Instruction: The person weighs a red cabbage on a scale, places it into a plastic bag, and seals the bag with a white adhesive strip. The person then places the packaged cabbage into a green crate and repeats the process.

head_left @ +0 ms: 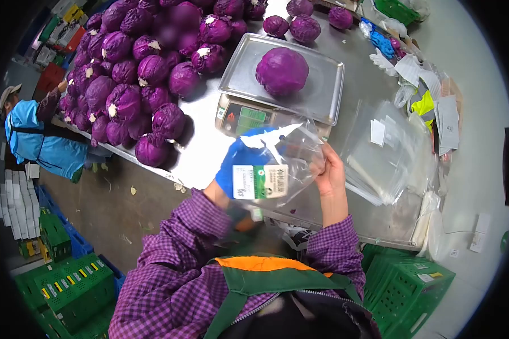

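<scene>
A clear plastic bag (302,150) with a white and green printed label (260,182) is stretched between my hands, in front of the scale. My left hand (231,164), in a blue glove, grips the bag's left side; the label and film partly cover its fingers. On the other side, my bare right hand (331,174) pinches the edge of the bag. Beyond them, a red cabbage (282,71) rests on the metal tray (240,73) of the weighing scale (226,116), whose green display is lit.
Many red cabbages (124,101) are heaped at the left of the metal table (203,121). Flat clear bags (382,164) lie at the right. Green crates (407,288) stand below. At far left is a person in a blue vest (45,135).
</scene>
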Demonstrator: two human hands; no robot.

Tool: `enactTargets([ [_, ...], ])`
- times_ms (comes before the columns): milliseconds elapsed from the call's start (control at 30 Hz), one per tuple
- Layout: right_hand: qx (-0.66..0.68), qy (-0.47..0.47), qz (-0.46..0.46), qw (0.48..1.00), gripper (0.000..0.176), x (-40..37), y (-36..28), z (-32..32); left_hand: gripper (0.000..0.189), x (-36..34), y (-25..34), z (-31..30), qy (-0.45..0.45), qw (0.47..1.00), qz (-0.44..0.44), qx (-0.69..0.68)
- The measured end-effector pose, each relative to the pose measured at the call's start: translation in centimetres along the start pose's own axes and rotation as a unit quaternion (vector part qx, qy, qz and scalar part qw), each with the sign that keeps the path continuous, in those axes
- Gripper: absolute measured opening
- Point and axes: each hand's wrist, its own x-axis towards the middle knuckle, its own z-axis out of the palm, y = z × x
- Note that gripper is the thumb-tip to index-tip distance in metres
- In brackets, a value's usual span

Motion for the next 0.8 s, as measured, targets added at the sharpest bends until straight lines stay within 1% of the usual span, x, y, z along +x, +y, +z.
enactTargets([
  [33,-0.002,-0.001,-0.003,1.000,0.021,0.5,-0.4,1.0,0.031,-0.1,1.6,1.0,0.051,0.997,-0.022,-0.050],
  [67,-0.095,-0.047,-0.013,0.994,0.021,1.1,-0.8,1.8,0.034,1.6,2.8,-0.9,-0.082,0.992,-0.036,-0.091],
  [100,-0.187,-0.091,-0.023,0.978,0.021,1.7,-1.1,2.6,0.037,3.4,3.7,-2.6,-0.212,0.967,-0.051,-0.130],
  [133,-0.319,-0.039,-0.089,0.943,0.019,2.7,-1.5,4.5,0.028,3.4,5.1,-0.5,-0.024,0.985,0.023,0.171],
  [167,-0.318,-0.038,-0.090,0.943,0.019,4.3,-1.7,5.6,0.017,5.7,5.4,-0.9,0.007,0.933,0.075,0.351],
  [200,-0.395,0.038,-0.224,0.890,0.018,5.9,-1.9,6.6,0.017,7.5,5.4,-1.2,0.066,0.884,0.143,0.440],
  [233,-0.458,0.112,-0.351,0.809,0.019,7.7,-2.2,7.7,0.017,9.2,5.5,-1.4,0.125,0.818,0.210,0.522],
  [267,-0.456,0.112,-0.352,0.810,0.019,9.6,-2.3,8.6,0.018,11.2,5.8,-1.7,0.124,0.761,0.329,0.545],
  [300,-0.459,0.141,-0.416,0.772,0.022,11.7,-2.3,9.1,0.018,12.9,6.2,-1.9,0.120,0.691,0.443,0.558],
  [333,-0.460,0.170,-0.479,0.728,0.025,13.4,-2.4,9.6,0.022,14.1,6.4,-1.9,0.147,0.721,0.419,0.532],
  [367,-0.459,0.173,-0.481,0.727,0.025,14.7,-2.5,9.8,0.026,15.0,7.0,-2.9,0.122,0.643,0.480,0.584],
  [400,-0.454,0.175,-0.393,0.780,0.028,15.8,-2.6,10.1,0.030,16.7,7.6,-6.1,0.104,0.782,0.363,0.497],
  [433,-0.444,0.175,-0.300,0.826,0.031,17.0,-2.7,10.1,0.034,18.0,7.8,-8.6,0.082,0.888,0.229,0.390],
  [467,-0.289,0.094,-0.222,0.927,0.034,19.1,-2.1,9.0,0.034,17.5,7.8,-7.9,0.077,0.933,0.173,0.305],
  [533,-0.274,0.090,-0.236,0.928,0.033,17.9,-2.2,10.1,0.034,16.7,7.8,-6.0,0.071,0.961,0.138,0.228],
  [600,-0.267,0.081,-0.270,0.922,0.030,16.6,-2.2,9.8,0.035,15.5,7.9,-3.2,0.063,0.971,0.127,0.193],
  [633,-0.266,0.084,-0.270,0.922,0.030,15.8,-2.2,9.8,0.035,14.8,7.9,-1.8,0.058,0.974,0.123,0.182],
  [700,-0.248,0.038,-0.305,0.918,0.029,13.8,-2.4,9.5,0.035,13.4,7.5,0.4,0.053,0.978,0.113,0.170],
  [733,-0.294,0.041,-0.366,0.882,0.029,13.8,-2.2,9.0,0.036,12.8,7.3,1.4,0.046,0.977,0.109,0.175],
  [767,-0.294,0.046,-0.369,0.881,0.029,13.2,-2.4,7.9,0.036,12.3,7.1,2.1,0.035,0.975,0.105,0.192],
  [800,-0.280,0.045,-0.325,0.902,0.030,11.2,-2.7,7.6,0.036,11.8,7.0,2.9,0.020,0.971,0.104,0.213],
])
